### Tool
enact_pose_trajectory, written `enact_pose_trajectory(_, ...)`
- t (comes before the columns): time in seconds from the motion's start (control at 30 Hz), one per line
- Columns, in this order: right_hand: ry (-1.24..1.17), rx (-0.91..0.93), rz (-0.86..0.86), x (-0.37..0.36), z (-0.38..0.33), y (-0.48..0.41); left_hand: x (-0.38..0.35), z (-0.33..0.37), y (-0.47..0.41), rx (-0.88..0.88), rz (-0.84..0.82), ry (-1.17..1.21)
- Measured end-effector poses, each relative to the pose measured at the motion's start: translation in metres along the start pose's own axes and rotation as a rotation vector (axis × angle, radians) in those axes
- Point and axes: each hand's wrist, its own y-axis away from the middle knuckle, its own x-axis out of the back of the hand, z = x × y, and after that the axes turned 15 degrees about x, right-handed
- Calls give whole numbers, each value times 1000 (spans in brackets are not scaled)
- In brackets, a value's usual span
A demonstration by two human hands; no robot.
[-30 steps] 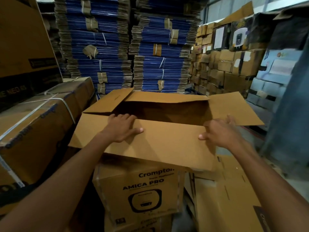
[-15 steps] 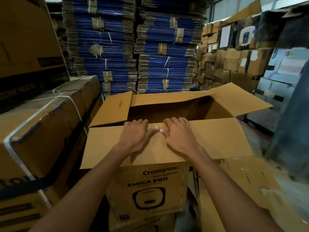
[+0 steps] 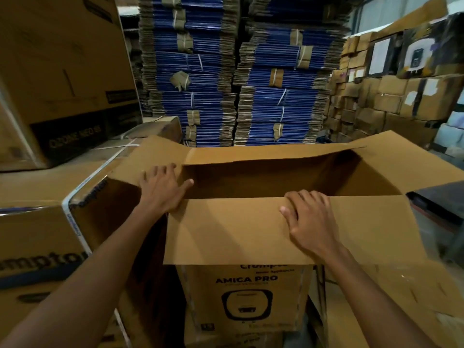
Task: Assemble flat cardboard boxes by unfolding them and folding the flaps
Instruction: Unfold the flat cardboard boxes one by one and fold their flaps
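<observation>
1. An open-topped cardboard box (image 3: 247, 292) stands directly in front of the person, between both arms
2. Left hand (image 3: 163, 189) lies flat, fingers spread wide, on the left flap (image 3: 148, 156)
3. Right hand (image 3: 311, 219) rests on the near flap (image 3: 226, 229), fingers bent over its far edge

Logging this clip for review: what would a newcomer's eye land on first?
The open box fills the centre, flaps spread; the left hand lies flat on its left flap, the right hand curls over the edge of the near flap. Behind rise tall blue stacks of flat cartons.
</observation>
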Motion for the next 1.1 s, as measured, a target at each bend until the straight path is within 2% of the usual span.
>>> enact_pose_trajectory(0.1, 7, -38, 36, 3, 0, -5, -9, 3, 10, 127, -138, 34)
enact_pose_trajectory(0.17, 11, -97, -10, 12, -6, -14, -11, 13, 13, 221, -191, 73)
enact_pose_trajectory(0.3, -151, -290, -294, 34, -12, -49, -18, 31, 21, 304, -176, 69)
enact_pose_trajectory(0.5, -254, -248, -606, 15, -4, -105, -25, 26, 24, 263, -141, 52)
enact_pose_trajectory(0.6, -293, -240, -554, 2, -6, -123, -25, 25, 27, 251, -138, 58)
enact_pose_trajectory(0.67, -192, -166, -472, -6, -7, -133, -24, 25, 30, 242, -135, 61)
enact_pose_trajectory(0.87, 64, -14, -101, -11, 2, -173, -29, 13, 55, 224, -62, 131)
enact_pose_trajectory(0.97, 117, -2, -104, -14, 13, -195, -32, 6, 67, 219, -26, 151)
enact_pose_trajectory(1.1, 173, -22, -224, -24, 24, -216, -32, 4, 73, 223, -6, 143)
